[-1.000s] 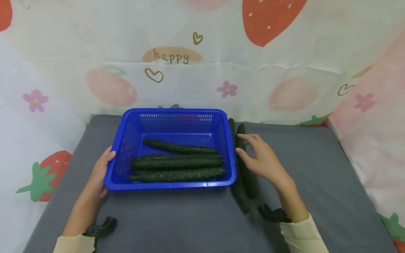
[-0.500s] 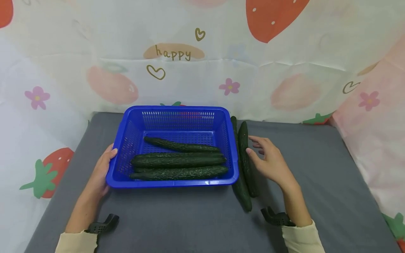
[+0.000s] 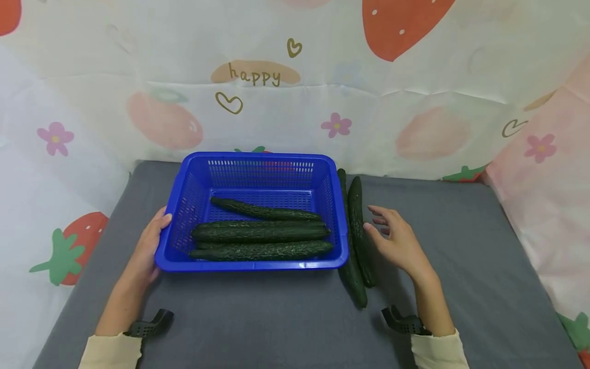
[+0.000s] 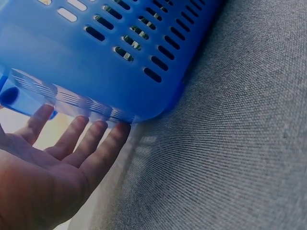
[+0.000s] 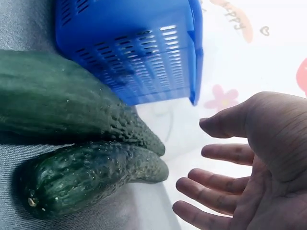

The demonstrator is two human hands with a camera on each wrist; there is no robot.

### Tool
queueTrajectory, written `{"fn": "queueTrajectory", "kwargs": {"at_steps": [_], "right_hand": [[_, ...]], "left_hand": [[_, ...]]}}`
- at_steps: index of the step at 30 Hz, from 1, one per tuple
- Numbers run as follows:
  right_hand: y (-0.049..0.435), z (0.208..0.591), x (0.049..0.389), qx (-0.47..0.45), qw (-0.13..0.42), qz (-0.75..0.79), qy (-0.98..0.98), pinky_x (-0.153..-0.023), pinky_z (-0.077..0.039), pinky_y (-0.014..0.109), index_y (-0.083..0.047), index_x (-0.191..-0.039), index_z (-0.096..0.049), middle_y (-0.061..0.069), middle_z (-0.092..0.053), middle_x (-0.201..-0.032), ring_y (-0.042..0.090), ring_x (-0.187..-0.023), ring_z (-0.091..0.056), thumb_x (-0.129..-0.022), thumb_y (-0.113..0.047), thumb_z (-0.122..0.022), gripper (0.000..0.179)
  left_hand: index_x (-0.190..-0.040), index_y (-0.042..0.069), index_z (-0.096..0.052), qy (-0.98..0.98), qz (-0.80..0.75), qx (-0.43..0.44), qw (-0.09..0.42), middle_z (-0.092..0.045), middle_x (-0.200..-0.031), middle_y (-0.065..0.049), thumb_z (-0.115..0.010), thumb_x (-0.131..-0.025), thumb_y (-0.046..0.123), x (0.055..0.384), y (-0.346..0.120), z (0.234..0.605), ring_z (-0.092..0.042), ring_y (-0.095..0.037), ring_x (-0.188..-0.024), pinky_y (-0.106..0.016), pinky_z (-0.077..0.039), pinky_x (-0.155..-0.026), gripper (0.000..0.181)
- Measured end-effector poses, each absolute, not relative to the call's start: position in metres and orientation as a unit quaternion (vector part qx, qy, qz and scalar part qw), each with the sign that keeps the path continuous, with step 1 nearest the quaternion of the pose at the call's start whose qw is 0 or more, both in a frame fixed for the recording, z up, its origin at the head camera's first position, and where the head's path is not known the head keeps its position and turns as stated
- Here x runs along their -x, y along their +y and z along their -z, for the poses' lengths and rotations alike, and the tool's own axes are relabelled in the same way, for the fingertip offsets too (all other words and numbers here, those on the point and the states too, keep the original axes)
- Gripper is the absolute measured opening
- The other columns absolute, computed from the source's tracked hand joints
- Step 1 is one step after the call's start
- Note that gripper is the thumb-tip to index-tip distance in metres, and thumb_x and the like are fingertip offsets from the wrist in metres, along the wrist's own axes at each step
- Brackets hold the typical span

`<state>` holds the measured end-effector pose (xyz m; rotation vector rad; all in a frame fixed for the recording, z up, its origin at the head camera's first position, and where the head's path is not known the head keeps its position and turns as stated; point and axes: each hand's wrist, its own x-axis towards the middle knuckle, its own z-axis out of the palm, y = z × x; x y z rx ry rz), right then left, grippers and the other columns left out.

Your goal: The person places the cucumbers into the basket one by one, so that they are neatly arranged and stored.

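A blue plastic basket (image 3: 249, 265) with slotted walls stands on the grey cloth and holds several dark green cucumbers (image 3: 262, 233) lying crosswise. My left hand (image 3: 146, 246) holds its left end, thumb at the rim; in the left wrist view the fingertips (image 4: 117, 134) meet the outer wall. Against the basket's right side lies one long cucumber (image 3: 354, 282), and a second cucumber (image 3: 359, 230) lies alongside it. Just right of that pair my right hand (image 3: 396, 238) hovers with relaxed, spread fingers and nothing in them, apart from the cucumbers in the right wrist view.
Grey cloth (image 3: 461, 256) covers the table. A printed curtain (image 3: 276, 123) with strawberries and flowers rises directly behind the basket and along both sides. A black strap mount (image 3: 405, 323) sits on each wrist.
My right hand has drawn away to the right from the outer cucumber, which it was over one second ago. The left hand stays on the basket. The view has shifted slightly.
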<state>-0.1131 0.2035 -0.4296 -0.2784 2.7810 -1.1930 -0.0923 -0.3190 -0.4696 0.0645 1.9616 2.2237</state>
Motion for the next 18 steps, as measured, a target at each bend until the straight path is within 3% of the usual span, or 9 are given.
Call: {"fn": "queueTrajectory", "kwargs": {"at_steps": [8, 18], "right_hand": [[0.199, 0.434, 0.121, 0.093, 0.047, 0.368, 0.924, -0.103, -0.055, 0.061, -0.001, -0.155, -0.047, 0.03, -0.053, -0.149, 0.046, -0.129, -0.063, -0.109, -0.024, -0.059, 0.053], [0.196, 0.44, 0.128, 0.071, 0.073, 0.356, 0.929, -0.101, -0.055, 0.063, 0.003, -0.153, -0.048, 0.033, -0.057, -0.146, 0.048, -0.129, -0.064, -0.108, -0.023, -0.059, 0.053]], "left_hand": [[-0.148, 0.027, -0.043, 0.619, -0.781, -0.027, 0.073, -0.07, -0.122, 0.009, -0.032, -0.117, 0.028, 0.09, -0.321, 0.468, -0.07, -0.006, -0.103, -0.026, -0.062, -0.082, 0.033], [-0.153, 0.025, -0.037, 0.632, -0.771, -0.025, 0.072, -0.066, -0.132, 0.01, -0.032, -0.117, 0.031, 0.087, -0.322, 0.469, -0.068, -0.006, -0.111, -0.025, -0.062, -0.087, 0.037]]}}
